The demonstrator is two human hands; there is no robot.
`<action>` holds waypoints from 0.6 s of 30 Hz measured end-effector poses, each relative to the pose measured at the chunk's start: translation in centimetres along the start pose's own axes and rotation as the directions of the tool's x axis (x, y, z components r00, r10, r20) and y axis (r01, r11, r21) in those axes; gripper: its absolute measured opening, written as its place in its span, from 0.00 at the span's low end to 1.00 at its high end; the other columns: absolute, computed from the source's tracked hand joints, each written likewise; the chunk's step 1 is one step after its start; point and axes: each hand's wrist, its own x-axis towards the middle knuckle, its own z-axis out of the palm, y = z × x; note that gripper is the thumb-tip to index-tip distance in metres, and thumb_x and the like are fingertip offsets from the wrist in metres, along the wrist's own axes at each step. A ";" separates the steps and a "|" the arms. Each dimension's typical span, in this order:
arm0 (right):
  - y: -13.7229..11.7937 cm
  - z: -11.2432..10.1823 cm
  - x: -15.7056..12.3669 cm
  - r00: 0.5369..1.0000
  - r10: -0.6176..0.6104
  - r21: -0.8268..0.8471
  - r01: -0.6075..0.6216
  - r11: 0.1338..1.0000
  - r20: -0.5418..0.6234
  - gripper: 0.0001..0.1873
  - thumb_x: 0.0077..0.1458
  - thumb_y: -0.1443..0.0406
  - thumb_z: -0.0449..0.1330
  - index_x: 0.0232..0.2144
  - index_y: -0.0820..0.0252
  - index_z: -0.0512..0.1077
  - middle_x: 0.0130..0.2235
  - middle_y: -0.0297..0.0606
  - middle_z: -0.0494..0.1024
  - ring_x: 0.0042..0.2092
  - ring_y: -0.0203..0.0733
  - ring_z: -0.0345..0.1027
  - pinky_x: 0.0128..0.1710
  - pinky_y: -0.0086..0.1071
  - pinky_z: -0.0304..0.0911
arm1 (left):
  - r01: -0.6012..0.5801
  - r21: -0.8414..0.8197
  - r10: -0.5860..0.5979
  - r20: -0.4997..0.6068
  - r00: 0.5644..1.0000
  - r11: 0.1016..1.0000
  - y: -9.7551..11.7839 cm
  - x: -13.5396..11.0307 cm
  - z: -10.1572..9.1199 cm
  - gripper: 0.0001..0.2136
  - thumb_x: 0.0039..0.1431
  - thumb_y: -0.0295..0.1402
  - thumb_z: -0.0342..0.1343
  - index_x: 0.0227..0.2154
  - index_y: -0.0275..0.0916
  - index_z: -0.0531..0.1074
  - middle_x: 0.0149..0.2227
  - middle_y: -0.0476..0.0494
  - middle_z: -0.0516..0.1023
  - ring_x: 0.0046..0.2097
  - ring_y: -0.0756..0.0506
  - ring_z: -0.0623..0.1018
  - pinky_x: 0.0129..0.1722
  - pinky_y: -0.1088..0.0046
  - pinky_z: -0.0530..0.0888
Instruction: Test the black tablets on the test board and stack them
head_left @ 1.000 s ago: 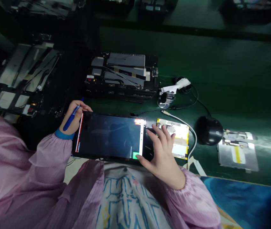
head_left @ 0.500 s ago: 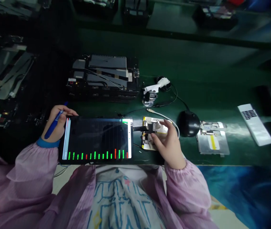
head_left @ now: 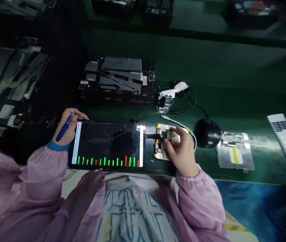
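My left hand [head_left: 67, 126] is closed around a blue pen [head_left: 64, 129], its fingers at the upper left corner of a display panel [head_left: 110, 143]. The panel is lit, with green and red bars along its lower edge. From its right end a black ribbon cable [head_left: 154, 136] runs onto a yellow-edged board with a pale battery-like pack [head_left: 160, 154]. Over this board, the thumb and forefinger of my right hand [head_left: 183, 149] pinch the labelled end of the ribbon cable; the exact contact is partly hidden.
Beyond the panel lies a stack of black device housings [head_left: 117, 80], with more housings [head_left: 14, 80] at left. A small metal counter [head_left: 165, 102], a white-tipped cable [head_left: 178, 121], a round black device [head_left: 207, 133], a silver assembly [head_left: 235, 156] and a white remote control [head_left: 285, 137] lie rightward.
The view has shifted, so the bench items appear further right. At the right hand, the ribbon cable's white label now shows between thumb and forefinger. The left hand keeps the pen.
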 end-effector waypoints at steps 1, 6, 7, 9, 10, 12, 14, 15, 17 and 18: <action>0.1 0.0 0.0 1.000 0.006 0.002 -0.006 1.000 -0.004 0.26 0.58 0.55 0.56 0.56 0.60 0.60 0.51 0.49 0.74 0.52 0.55 0.67 0.54 0.53 0.59 | -0.005 0.004 0.005 -0.004 1.000 1.000 0.0 0.0 0.0 0.23 0.58 0.56 0.51 0.39 0.39 0.62 0.36 0.43 0.76 0.37 0.45 0.77 0.38 0.65 0.72; 0.2 -0.6 0.2 1.000 0.004 0.063 -0.006 0.998 0.030 0.24 0.59 0.57 0.55 0.55 0.58 0.60 0.51 0.48 0.74 0.53 0.54 0.67 0.54 0.53 0.60 | 0.010 -0.004 -0.010 0.001 1.000 1.000 0.0 0.1 -0.1 0.25 0.56 0.58 0.51 0.39 0.39 0.62 0.35 0.43 0.75 0.37 0.44 0.77 0.38 0.65 0.72; 0.1 -0.9 0.3 0.999 -0.017 0.083 0.013 0.996 0.052 0.21 0.59 0.59 0.54 0.54 0.58 0.62 0.51 0.48 0.74 0.52 0.54 0.67 0.53 0.52 0.61 | 0.013 0.003 -0.013 0.001 1.000 1.000 0.0 0.1 -0.1 0.25 0.56 0.57 0.51 0.39 0.39 0.62 0.35 0.43 0.75 0.37 0.44 0.77 0.39 0.64 0.72; 0.0 -1.5 0.6 0.989 -0.100 0.118 0.087 0.989 0.109 0.13 0.60 0.63 0.53 0.47 0.56 0.67 0.47 0.46 0.74 0.50 0.52 0.68 0.50 0.49 0.63 | 0.022 0.021 -0.022 0.001 1.000 1.000 0.2 0.1 -0.2 0.24 0.57 0.57 0.51 0.40 0.39 0.62 0.36 0.42 0.75 0.39 0.43 0.77 0.42 0.63 0.72; 0.0 -1.8 0.9 0.976 -0.155 0.130 0.136 0.982 0.152 0.10 0.59 0.65 0.53 0.43 0.56 0.69 0.45 0.44 0.74 0.48 0.50 0.68 0.49 0.48 0.64 | 0.025 0.028 -0.025 0.002 1.000 0.999 0.3 0.1 -0.2 0.24 0.57 0.57 0.51 0.41 0.38 0.62 0.37 0.42 0.75 0.39 0.43 0.77 0.43 0.62 0.72; 0.0 -2.2 1.5 0.932 -0.259 0.142 0.230 0.963 0.253 0.08 0.57 0.67 0.55 0.39 0.55 0.71 0.42 0.42 0.74 0.46 0.50 0.67 0.47 0.47 0.64 | 0.024 0.034 -0.024 0.003 1.000 0.999 0.5 0.1 -0.2 0.24 0.58 0.57 0.50 0.40 0.38 0.62 0.37 0.41 0.74 0.39 0.43 0.77 0.44 0.62 0.72; 0.2 -2.3 2.4 0.883 -0.312 0.125 0.287 0.950 0.351 0.10 0.55 0.68 0.58 0.41 0.56 0.72 0.43 0.43 0.74 0.46 0.51 0.65 0.47 0.47 0.63 | 0.021 0.041 -0.021 0.002 1.000 0.999 0.7 0.0 -0.2 0.25 0.58 0.57 0.50 0.40 0.37 0.62 0.37 0.41 0.74 0.39 0.43 0.77 0.44 0.62 0.72; 0.3 -2.3 3.0 0.862 -0.324 0.110 0.306 0.946 0.390 0.12 0.54 0.68 0.60 0.43 0.56 0.72 0.44 0.44 0.74 0.47 0.51 0.65 0.46 0.47 0.63 | 0.023 0.046 -0.023 0.000 1.000 0.999 0.7 0.0 -0.2 0.25 0.58 0.57 0.50 0.40 0.37 0.62 0.37 0.41 0.74 0.39 0.43 0.77 0.44 0.62 0.71; 0.6 -2.2 4.1 0.819 -0.339 0.084 0.340 0.937 0.463 0.15 0.52 0.67 0.62 0.45 0.56 0.72 0.46 0.44 0.73 0.46 0.51 0.64 0.46 0.47 0.63 | 0.030 0.059 -0.030 -0.002 1.000 0.998 0.7 0.0 -0.2 0.25 0.58 0.57 0.50 0.41 0.37 0.62 0.37 0.41 0.74 0.40 0.43 0.77 0.45 0.62 0.71; 0.7 -2.2 4.7 0.792 -0.349 0.082 0.358 0.930 0.500 0.16 0.52 0.66 0.63 0.45 0.55 0.73 0.45 0.43 0.73 0.45 0.51 0.64 0.46 0.46 0.62 | 0.034 0.064 -0.034 -0.003 0.999 0.997 0.6 -0.1 -0.3 0.25 0.58 0.57 0.50 0.41 0.37 0.62 0.37 0.41 0.74 0.40 0.43 0.77 0.45 0.62 0.71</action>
